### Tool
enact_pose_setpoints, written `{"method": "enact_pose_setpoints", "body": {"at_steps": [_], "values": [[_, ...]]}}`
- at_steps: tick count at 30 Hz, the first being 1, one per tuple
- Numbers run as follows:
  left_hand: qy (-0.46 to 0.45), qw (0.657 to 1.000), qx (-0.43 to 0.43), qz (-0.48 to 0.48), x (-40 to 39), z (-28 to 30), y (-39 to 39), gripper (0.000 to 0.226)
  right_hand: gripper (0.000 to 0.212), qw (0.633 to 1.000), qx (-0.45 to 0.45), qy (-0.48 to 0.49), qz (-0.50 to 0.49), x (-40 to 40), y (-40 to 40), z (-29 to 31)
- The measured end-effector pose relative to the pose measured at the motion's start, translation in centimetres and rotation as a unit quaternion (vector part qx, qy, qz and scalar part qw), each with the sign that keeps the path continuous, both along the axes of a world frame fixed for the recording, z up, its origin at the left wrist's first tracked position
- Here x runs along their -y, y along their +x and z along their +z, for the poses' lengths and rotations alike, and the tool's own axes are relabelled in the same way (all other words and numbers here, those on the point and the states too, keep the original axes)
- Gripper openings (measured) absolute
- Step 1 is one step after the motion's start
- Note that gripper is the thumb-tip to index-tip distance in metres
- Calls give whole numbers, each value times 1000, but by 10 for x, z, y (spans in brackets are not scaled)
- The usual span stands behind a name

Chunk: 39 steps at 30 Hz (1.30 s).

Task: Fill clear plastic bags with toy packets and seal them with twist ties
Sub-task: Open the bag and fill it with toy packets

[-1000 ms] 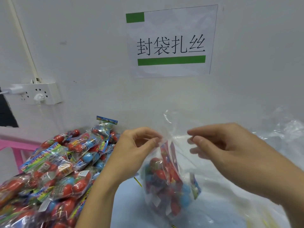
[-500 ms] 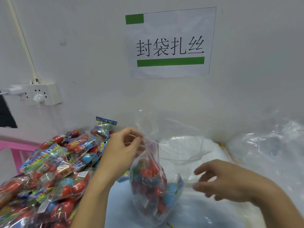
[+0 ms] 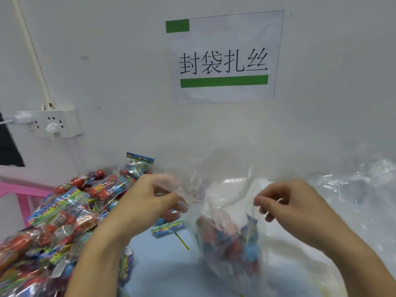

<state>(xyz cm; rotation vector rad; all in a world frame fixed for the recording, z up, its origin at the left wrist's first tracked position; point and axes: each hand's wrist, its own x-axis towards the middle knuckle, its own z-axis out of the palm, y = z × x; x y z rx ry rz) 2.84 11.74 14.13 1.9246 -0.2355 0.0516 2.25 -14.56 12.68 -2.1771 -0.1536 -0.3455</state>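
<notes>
A clear plastic bag (image 3: 227, 211) hangs upright between my hands, blurred, with several red and blue toy packets (image 3: 233, 247) in its lower part. My left hand (image 3: 147, 202) pinches the bag's left upper edge. My right hand (image 3: 287, 202) pinches its right upper edge at about the same height. The bag's mouth stands open above my hands. A yellow twist tie (image 3: 182, 241) lies on the pale blue table (image 3: 162, 262) just left of the bag.
A big heap of toy packets (image 3: 64, 215) fills the table's left side, with one packet (image 3: 168, 228) lying near the bag. Crumpled clear bags (image 3: 353, 189) pile up at the right. Behind are a white wall, a paper sign (image 3: 225, 56), a power strip (image 3: 51, 123) and a pink frame (image 3: 21, 194).
My right hand has risen from low beside the bag and taken hold of its right upper edge. The bag has shifted a little to the right and its mouth is spread wider.
</notes>
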Motion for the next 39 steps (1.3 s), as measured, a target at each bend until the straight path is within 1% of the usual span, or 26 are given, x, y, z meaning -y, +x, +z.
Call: {"method": "enact_pose_setpoints", "body": {"at_steps": [2,4,7,10,11,12,14,15,17,19,21,23,25,27,29,32,34,39], "values": [[9,1000,-1,-3,3,3,-3,16,23,1000,-3,11,-14,7,0,2],[37,999,-13,-4,4,3,-3,18,24,999,-38,-31,-4,10,-2,1],[96,994,-39,-43,3,3,-5,18,22,992,-93,-89,-4,14,-4,-2],[119,988,-49,-83,0,5,-8,12,14,988,-92,-121,-27,24,-6,1],[124,987,-50,-94,0,6,-9,9,11,988,-78,-131,-39,25,-7,4],[129,984,-48,-109,1,8,-9,10,13,988,-54,-136,-52,25,-8,7],[149,978,-40,-139,4,9,-10,21,23,989,45,-115,-79,22,-12,17],[157,975,-37,-150,6,10,-10,25,27,987,111,-77,-83,18,-15,25],[154,973,-37,-166,8,11,-11,29,29,974,220,10,-46,5,-27,42],[153,971,-40,-177,8,12,-11,30,30,966,248,59,38,-14,-41,54],[156,969,-37,-188,8,11,-10,25,34,968,218,51,116,-32,-51,58],[158,967,-36,-198,7,10,-9,20,35,977,154,-15,149,-45,-54,54],[152,966,-43,-206,6,9,-9,20,32,981,86,-119,125,-50,-54,48],[162,963,-44,-210,5,8,-8,17,28,971,47,-220,77,-50,-53,43],[175,962,-40,-204,5,7,-7,14,28,958,11,-282,45,-50,-52,41],[191,960,-40,-200,8,7,-8,9,22,951,-65,-300,33,-53,-54,37],[199,959,-42,-200,10,7,-9,15,25,943,-85,-318,39,-53,-52,32],[217,956,-36,-193,11,6,-8,15,25,932,-158,-318,76,-56,-44,22]]}}
